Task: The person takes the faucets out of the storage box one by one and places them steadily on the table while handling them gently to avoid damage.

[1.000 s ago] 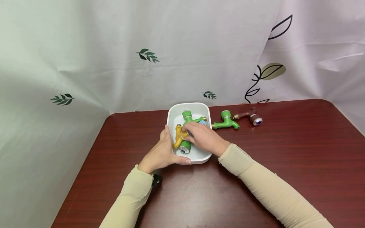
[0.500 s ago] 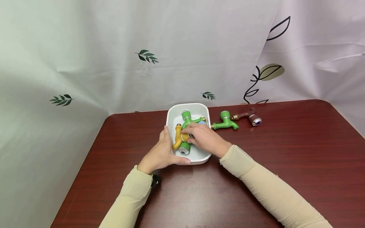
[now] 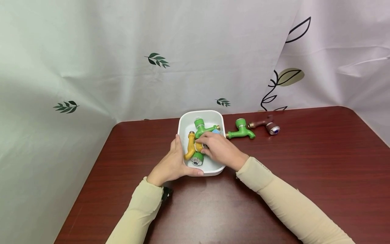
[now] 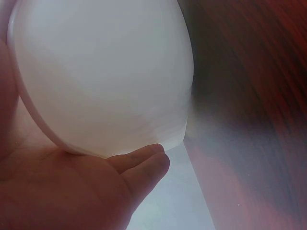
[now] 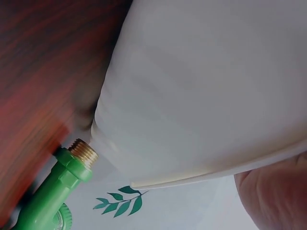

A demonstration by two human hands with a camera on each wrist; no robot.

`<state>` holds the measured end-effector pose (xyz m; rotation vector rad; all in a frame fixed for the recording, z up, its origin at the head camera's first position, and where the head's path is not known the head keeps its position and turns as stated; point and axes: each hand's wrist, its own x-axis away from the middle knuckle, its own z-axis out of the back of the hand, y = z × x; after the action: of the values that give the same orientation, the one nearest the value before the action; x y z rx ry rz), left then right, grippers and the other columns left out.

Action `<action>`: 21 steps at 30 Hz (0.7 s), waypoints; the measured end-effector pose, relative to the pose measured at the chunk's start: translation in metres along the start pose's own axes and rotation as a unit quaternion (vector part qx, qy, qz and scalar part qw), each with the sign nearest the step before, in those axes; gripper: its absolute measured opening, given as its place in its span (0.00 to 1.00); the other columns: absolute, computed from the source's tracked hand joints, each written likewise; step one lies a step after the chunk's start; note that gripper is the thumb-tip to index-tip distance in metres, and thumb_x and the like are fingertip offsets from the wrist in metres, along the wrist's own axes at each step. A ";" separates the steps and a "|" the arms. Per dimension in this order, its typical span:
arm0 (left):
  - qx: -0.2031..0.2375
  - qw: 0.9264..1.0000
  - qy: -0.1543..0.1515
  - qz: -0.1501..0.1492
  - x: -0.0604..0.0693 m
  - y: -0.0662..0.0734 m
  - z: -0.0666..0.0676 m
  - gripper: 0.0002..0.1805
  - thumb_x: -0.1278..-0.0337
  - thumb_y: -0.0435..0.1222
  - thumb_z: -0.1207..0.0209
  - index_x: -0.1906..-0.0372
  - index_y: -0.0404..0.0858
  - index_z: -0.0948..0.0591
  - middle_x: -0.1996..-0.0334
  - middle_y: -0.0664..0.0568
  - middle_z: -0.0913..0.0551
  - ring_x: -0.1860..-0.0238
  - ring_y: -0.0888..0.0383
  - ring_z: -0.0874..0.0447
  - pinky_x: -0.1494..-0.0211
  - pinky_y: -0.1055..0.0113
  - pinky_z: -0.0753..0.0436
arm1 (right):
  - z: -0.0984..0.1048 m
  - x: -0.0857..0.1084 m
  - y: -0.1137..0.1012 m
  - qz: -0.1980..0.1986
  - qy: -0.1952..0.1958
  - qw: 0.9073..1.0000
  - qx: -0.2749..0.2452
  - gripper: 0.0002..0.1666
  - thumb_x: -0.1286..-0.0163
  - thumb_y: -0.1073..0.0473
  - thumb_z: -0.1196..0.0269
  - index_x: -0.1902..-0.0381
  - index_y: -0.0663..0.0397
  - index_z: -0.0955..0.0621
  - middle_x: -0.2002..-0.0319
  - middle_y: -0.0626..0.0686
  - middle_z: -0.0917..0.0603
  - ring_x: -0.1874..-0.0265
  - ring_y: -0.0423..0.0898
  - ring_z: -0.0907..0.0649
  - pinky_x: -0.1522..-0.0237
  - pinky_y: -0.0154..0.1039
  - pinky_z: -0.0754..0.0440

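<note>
In the head view a white plastic tub [image 3: 201, 112] stands on the table, and my left hand [image 3: 171, 163] holds its left near corner, thumb along the near rim and fingers on the left side. The left wrist view shows those fingers [image 4: 144, 167] against the tub's outer wall. My right hand [image 3: 221, 149] reaches into the tub and pinches the knob end of a yellow water tap [image 3: 191, 145]. That tap lies over a green tap with a silver-capped knob [image 3: 197, 159]. Farther back in the tub is another green knob [image 3: 199, 122]. A blue piece [image 3: 216, 131] is partly hidden by my right hand.
Just right of the tub lies a green tap [image 3: 242, 130] with a brass thread. A dark red tap [image 3: 264, 125] lies beyond it. The reddish-brown table [image 3: 304, 162] ends at a white patterned curtain [image 3: 189, 61] behind.
The yellow tap has shifted very slightly away from me and to the right, with my right hand on it. My left hand and the tub have stayed put.
</note>
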<state>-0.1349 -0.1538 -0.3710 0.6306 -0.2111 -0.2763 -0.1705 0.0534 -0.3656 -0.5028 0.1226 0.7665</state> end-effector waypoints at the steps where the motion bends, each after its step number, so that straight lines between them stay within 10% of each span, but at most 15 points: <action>1: 0.001 1.000 0.000 0.001 0.000 0.000 0.000 0.87 0.71 0.65 0.22 0.23 0.27 0.72 0.22 0.35 0.58 0.29 0.44 0.40 0.32 0.54 0.31 | 0.000 0.000 0.000 0.000 0.001 1.000 -0.001 0.20 0.34 0.65 0.30 0.44 0.62 0.16 0.49 0.56 0.16 0.49 0.50 0.17 0.44 0.44 0.21; 21: 0.007 1.000 -0.004 0.006 0.000 -0.001 0.000 0.87 0.71 0.65 0.22 0.23 0.29 0.73 0.22 0.37 0.60 0.26 0.45 0.44 0.30 0.54 0.33 | 0.004 0.009 0.000 0.006 0.038 0.999 -0.011 0.20 0.36 0.64 0.29 0.46 0.62 0.16 0.49 0.56 0.16 0.47 0.51 0.17 0.43 0.46 0.21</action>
<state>-0.1352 -0.1542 -0.3713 0.6427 -0.2258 -0.2655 -0.1639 0.0613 -0.3645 -0.5524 0.1886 0.7615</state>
